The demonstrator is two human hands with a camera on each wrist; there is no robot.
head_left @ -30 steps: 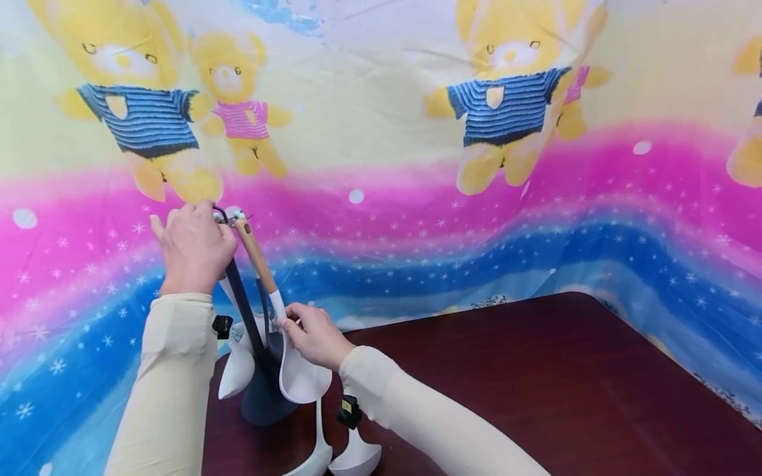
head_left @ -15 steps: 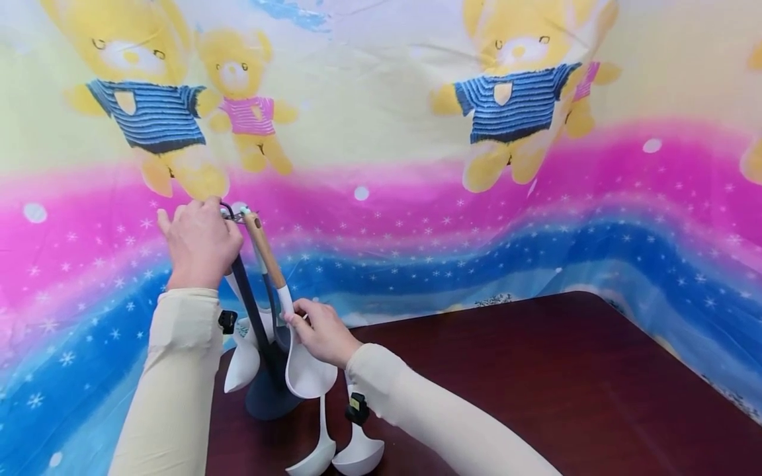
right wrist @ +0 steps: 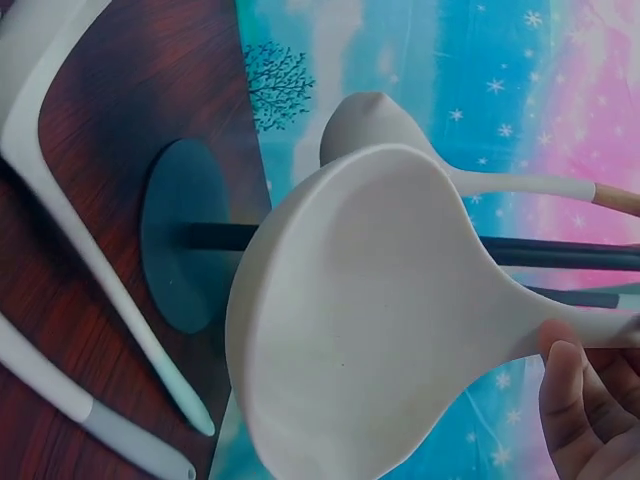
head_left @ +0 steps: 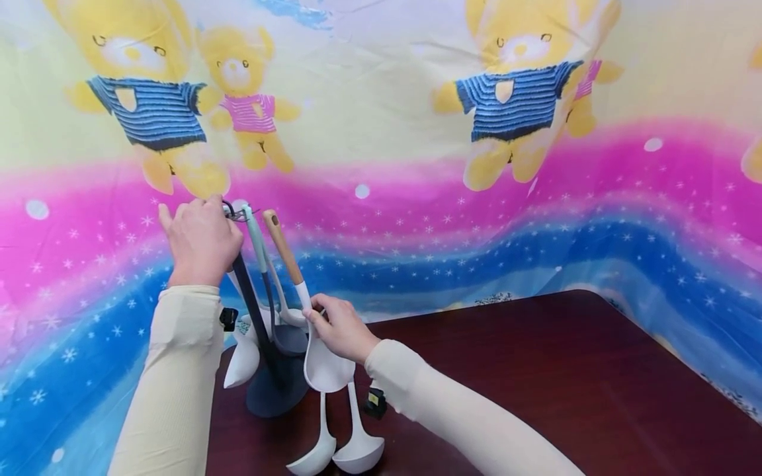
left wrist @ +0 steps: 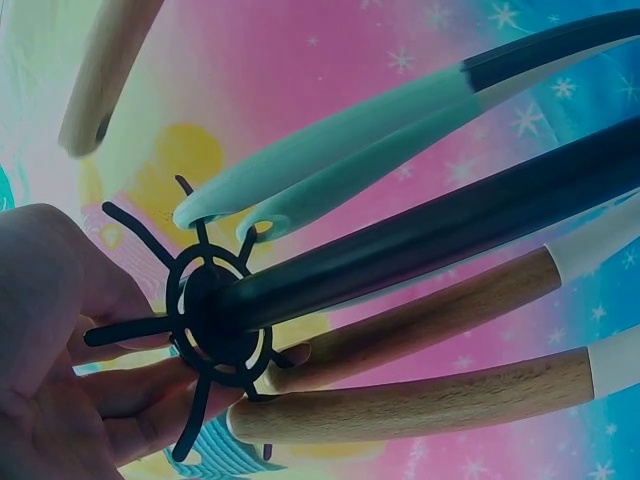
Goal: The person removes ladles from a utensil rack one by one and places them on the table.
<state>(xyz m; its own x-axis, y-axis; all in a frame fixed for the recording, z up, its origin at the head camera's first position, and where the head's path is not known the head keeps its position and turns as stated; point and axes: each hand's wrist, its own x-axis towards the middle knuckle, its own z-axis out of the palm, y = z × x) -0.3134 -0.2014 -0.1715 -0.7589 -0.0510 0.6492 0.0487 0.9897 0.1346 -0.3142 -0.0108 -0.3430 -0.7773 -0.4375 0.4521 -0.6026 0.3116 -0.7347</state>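
My left hand [head_left: 202, 238] grips the top of a dark utensil stand [head_left: 253, 304]; in the left wrist view its fingers lie behind the ring of hooks [left wrist: 220, 320]. With thumb and fingers my right hand [head_left: 342, 324] pinches the neck of a white ladle [head_left: 327, 369]. That ladle's wooden handle [left wrist: 105, 80] points up, its end apart from the hooks. On the stand hang two mint-handled ladles, one with a dark bowl [head_left: 290, 338], and two wooden-handled utensils [left wrist: 430, 400], partly hidden behind the left hand in the head view. A white bowl [head_left: 243, 363] shows left of the pole.
Two pale ladles [head_left: 318, 456] [head_left: 359, 455] lie on the dark red-brown table [head_left: 506, 370] in front of the stand's round base [head_left: 276, 396]. A curtain [head_left: 381, 132] printed with bears hangs behind the table.
The right hand has moved right with the white ladle, whose handle end has come away from the hooks. The mint-handled ladles now show more. The left hand keeps its grip on the stand.
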